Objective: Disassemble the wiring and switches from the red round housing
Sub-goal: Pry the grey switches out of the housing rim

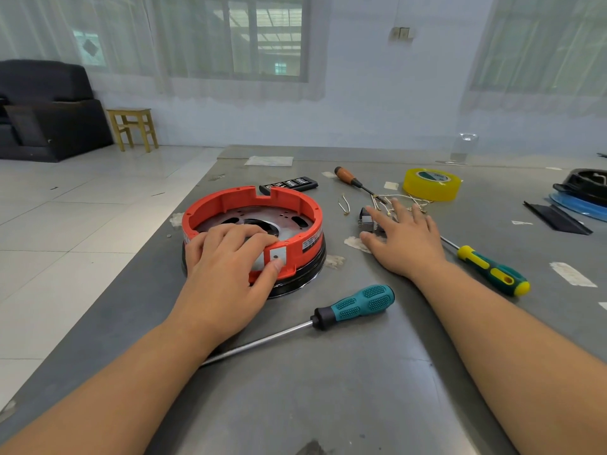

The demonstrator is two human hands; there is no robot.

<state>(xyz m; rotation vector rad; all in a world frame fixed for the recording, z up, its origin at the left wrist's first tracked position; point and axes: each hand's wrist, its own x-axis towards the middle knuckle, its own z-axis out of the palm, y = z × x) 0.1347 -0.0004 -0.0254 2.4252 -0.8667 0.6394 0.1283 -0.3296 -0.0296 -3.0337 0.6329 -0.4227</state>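
The red round housing (236,200) sits on a black base on the grey table. My left hand (226,257) grips its near rim, fingers curled over the edge and the thumb pressed on the outer wall beside a white label. To the right, a small grey switch (367,220) lies on the table with pale wires (399,198) trailing behind it. My right hand (402,236) rests flat beside them with spread fingers, the index fingertip touching the switch. Part of the wiring is hidden under this hand.
A teal-handled screwdriver (353,305) lies in front of the housing. A green-and-yellow screwdriver (492,269) lies right of my hand. Further back are a wooden-handled screwdriver (349,178), a yellow tape roll (432,183), a black bit case (289,183) and black and blue parts (581,195).
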